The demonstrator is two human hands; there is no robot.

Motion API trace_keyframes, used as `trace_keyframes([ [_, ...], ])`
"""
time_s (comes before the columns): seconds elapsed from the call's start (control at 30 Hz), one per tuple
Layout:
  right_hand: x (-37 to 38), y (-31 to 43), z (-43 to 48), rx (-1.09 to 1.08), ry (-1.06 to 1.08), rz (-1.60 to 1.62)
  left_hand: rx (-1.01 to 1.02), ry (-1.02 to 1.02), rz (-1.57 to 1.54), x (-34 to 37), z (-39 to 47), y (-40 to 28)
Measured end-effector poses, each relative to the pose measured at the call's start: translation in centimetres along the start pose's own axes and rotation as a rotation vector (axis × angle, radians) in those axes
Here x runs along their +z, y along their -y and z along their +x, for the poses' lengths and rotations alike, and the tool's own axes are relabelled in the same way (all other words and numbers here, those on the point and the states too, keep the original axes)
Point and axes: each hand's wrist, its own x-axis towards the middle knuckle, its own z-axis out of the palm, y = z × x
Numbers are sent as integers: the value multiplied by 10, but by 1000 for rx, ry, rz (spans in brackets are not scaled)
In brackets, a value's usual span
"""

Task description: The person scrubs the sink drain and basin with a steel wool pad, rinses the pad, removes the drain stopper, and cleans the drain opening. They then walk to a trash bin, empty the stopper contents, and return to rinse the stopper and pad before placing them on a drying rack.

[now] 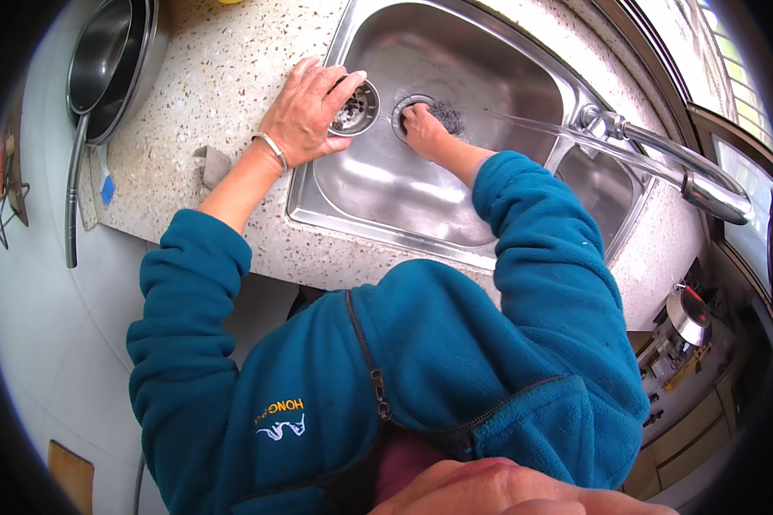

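My left hand [309, 116] grips a round metal sink strainer basket [368, 108] by its rim, above the left edge of the steel sink. Dark and pale bits of debris [354, 109] lie inside the strainer. Down in the sink basin [412, 199], my right hand [424, 132] has its fingers curled at the drain opening [399, 119]. The fingertips are partly hidden there. Beside that hand is a dark wiry patch [448, 118]; whether it is a scourer or rippled water is unclear. A stream of water [528, 122] runs from the chrome faucet [715, 196] into the basin.
The speckled stone counter [219, 84] surrounds the sink. A steel pan [106, 55] with a long handle rests in a larger pot at the left. A grey cloth [214, 166] lies by my left wrist. At the right are a smaller basin [602, 183] and a window [741, 90].
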Motion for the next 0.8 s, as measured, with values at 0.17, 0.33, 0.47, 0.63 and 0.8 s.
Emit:
trace_keyframes([
  [0.17,-22,-12,-22,-67,-17,20,5,-16,4,5,-3,2],
  [0.33,-8,-36,-11,-84,-323,-11,-5,7,53,7,-5,5],
  [0.47,6,17,-21,428,-246,401,3,-56,15,8,-6,4],
  [0.63,19,35,-18,921,-428,1925,1,-26,10,6,-4,4],
  [0.8,16,10,5,1313,-574,1167,5,-30,5,6,-4,5],
])
